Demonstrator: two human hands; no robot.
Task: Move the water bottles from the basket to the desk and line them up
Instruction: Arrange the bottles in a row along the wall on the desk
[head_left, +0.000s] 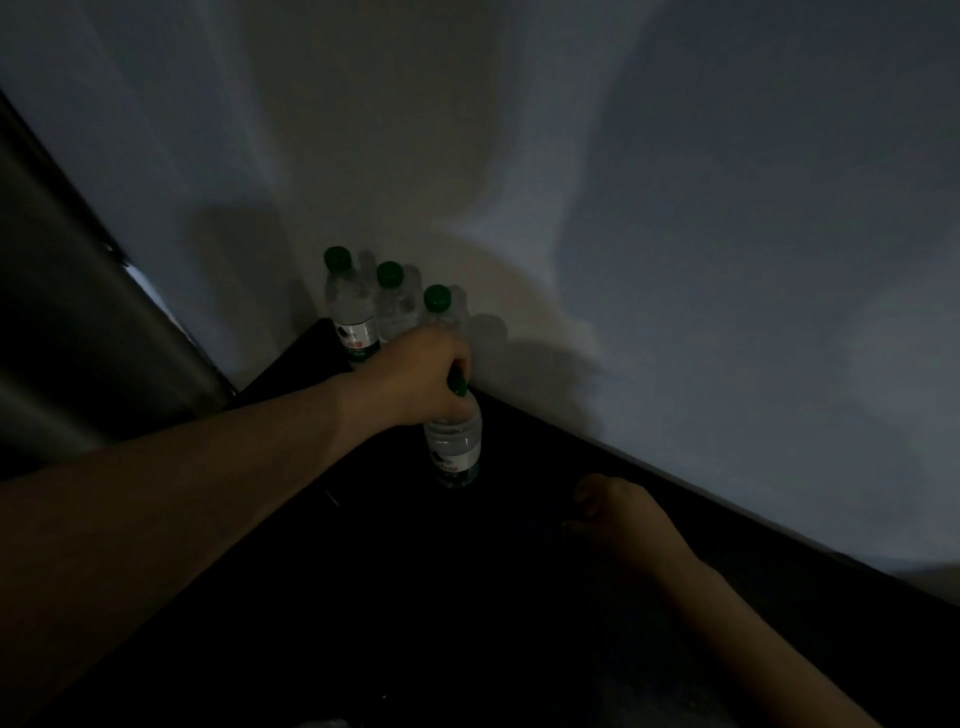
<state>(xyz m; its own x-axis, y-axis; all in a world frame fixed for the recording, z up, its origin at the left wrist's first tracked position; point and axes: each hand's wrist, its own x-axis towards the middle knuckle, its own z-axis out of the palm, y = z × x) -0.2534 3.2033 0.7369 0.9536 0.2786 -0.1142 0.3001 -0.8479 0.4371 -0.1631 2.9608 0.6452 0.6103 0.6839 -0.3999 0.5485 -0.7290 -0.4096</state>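
Green caps (337, 258) top three water bottles (354, 325) lined up by the wall (675, 260) on the dark desk (467, 597). The left hand (415, 374) curls its fingers round the neck of a fourth bottle (454, 449), likely to stand it next in line. The right hand (608, 509) rests loose, holding nothing.

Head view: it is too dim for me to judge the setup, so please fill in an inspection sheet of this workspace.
Surface: dark desk top, against a pale wall.
Job's things: three clear plastic green-capped water bottles stand in a row by the wall; a fourth bottle is upright nearer the camera; no basket in view.
Clutter: nothing seen.
Hands: left hand grips the fourth bottle's neck; right hand lies on or just above the desk, holding nothing.
Cables: nothing seen.
Surroundings: pale wall behind; grey panel at left.
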